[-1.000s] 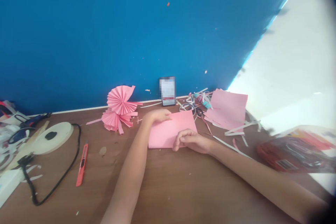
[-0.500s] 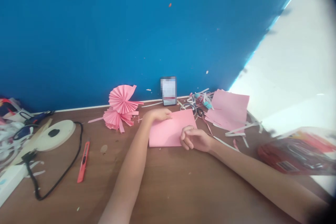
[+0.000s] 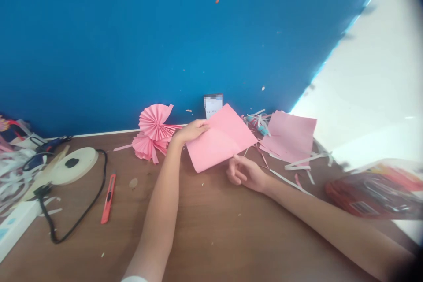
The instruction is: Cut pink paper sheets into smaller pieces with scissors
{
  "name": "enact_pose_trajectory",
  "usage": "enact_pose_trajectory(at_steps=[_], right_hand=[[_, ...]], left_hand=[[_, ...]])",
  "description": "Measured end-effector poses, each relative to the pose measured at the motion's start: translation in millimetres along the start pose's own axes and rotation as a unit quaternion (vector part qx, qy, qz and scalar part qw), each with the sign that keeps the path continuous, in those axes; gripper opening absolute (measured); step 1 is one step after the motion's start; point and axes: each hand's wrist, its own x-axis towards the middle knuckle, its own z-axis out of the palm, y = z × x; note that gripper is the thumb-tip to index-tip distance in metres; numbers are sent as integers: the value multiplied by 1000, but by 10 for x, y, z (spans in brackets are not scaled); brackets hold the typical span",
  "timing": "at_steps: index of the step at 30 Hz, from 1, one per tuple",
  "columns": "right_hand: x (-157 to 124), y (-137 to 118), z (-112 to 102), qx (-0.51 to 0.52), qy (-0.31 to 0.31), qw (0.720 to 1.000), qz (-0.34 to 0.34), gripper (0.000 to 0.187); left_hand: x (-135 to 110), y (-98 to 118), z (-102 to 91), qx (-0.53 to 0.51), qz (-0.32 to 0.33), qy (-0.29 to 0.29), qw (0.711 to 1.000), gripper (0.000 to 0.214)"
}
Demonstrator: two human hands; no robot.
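A pink sheet of paper (image 3: 221, 141), which looks doubled over at its lower left, is raised at a slant above the table. My left hand (image 3: 194, 130) grips its upper left edge, thumb on top and fingers partly hidden behind. Just below the sheet's lower edge is my right hand (image 3: 246, 172), its fingers curled in with nothing visible in them. The thumb side comes close to the paper; whether it touches I cannot tell. Left of the paper, pleated pink paper fans (image 3: 155, 123) rest against the blue wall.
A phone (image 3: 213, 105) leans on the wall, partly covered by the sheet. More pink paper (image 3: 291, 136) and paper strips lie right. Leftward are a red utility knife (image 3: 108, 199), a tape roll (image 3: 77, 165), a black cord (image 3: 77, 227) and a white power strip (image 3: 18, 224). A plastic-wrapped pack (image 3: 370, 189) sits far right.
My left hand has lifted the pink paper off the table and turned it, so it now covers the phone's lower part. The right hand no longer overlaps the sheet.
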Motion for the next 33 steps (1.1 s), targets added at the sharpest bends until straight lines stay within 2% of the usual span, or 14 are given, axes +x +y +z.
enact_pose_trajectory(at_steps=[2,5,10,16,21,23,29,33], right_hand=[[19,19,46,-47,104,991,-73,40],[38,57,56,-139,227,950,-167,35],[34,61,6,-198,326,900,-213,30],[45,78,-81,-246,351,886,-178,48],[68,110,-116,-214,348,894,-186,49],[64,103,-100,-203,341,899,-186,50],[25,43,-21,-271,300,905,-133,61],[13,33,-11,-268,294,906,-141,60]], left_hand=[[-24,-18,-45,16,-6,16,1000,44],[-39,-69,-112,51,-12,22,998,40],[-60,-82,-144,55,-27,0,998,42],[-74,-39,-105,72,-44,-34,996,45],[-53,-54,-89,72,-25,-28,997,44],[-34,-65,-71,74,-22,-25,997,44],[19,-65,-8,92,-37,-29,995,45],[33,-55,2,97,-24,-31,994,44]])
